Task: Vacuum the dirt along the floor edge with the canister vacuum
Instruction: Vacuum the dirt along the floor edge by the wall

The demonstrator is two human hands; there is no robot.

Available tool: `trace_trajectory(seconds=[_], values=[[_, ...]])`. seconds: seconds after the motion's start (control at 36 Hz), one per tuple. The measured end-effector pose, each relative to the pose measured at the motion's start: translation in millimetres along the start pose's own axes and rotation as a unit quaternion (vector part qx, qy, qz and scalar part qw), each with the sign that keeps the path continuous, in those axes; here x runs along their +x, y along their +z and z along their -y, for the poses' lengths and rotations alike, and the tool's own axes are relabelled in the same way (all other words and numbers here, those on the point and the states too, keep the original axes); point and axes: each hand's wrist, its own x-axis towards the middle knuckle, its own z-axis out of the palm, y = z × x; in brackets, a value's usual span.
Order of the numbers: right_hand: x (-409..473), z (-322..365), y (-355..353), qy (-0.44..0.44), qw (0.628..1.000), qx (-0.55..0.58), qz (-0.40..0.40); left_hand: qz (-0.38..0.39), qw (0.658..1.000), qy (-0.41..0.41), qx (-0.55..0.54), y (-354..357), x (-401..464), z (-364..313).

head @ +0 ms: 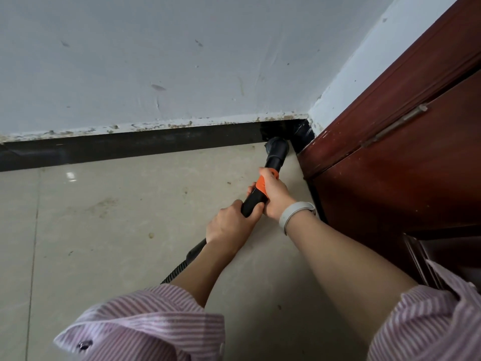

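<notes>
A black vacuum wand with an orange collar (261,185) points into the corner where the black baseboard (130,147) meets the door frame. Its round black nozzle (277,148) sits against the baseboard at floor level. My right hand (274,195) grips the wand around the orange collar. Just behind it, my left hand (231,225) grips the black handle. The ribbed black hose (179,267) runs back under my left forearm. The canister itself is out of view.
A dark red wooden door and frame (390,157) stand close on the right. The beige tiled floor (104,230) carries scattered specks and a smudge of dirt (101,207). The white wall (156,61) above the baseboard is scuffed.
</notes>
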Motion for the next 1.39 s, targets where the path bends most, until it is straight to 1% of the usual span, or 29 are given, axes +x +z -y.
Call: trace_trajectory(seconds=[0.17, 0.33, 0.56, 0.72, 0.83, 0.97, 1.22, 1.39], values=[[11, 15, -13, -0.003, 1.0, 0.026, -0.012, 0.037, 0.999, 0.034, -0.009, 2, 13, -18], [8, 14, -12, -0.001, 0.999, 0.037, -0.011, 0.038, 0.999, 0.031, -0.022, -1, 11, -15], [-18, -21, -4, 0.007, 1.0, 0.028, -0.003, 0.02, 1.0, 0.019, 0.006, -7, -21, 16], [-47, -48, 12, 0.025, 0.999, 0.012, 0.024, 0.006, 1.0, -0.006, -0.019, -14, -52, 45], [-63, -72, 25, 0.034, 0.999, 0.003, 0.021, 0.006, 0.999, -0.02, -0.025, -22, -70, 69], [-82, -94, 32, 0.046, 0.999, 0.004, 0.024, 0.017, 1.0, -0.019, -0.011, -30, -91, 89], [-108, -109, 35, 0.072, 0.997, 0.014, 0.023, 0.026, 0.999, -0.022, -0.007, -38, -118, 102], [-115, -106, 65, 0.073, 0.996, -0.013, 0.053, -0.004, 0.999, -0.043, -0.015, -54, -118, 113]])
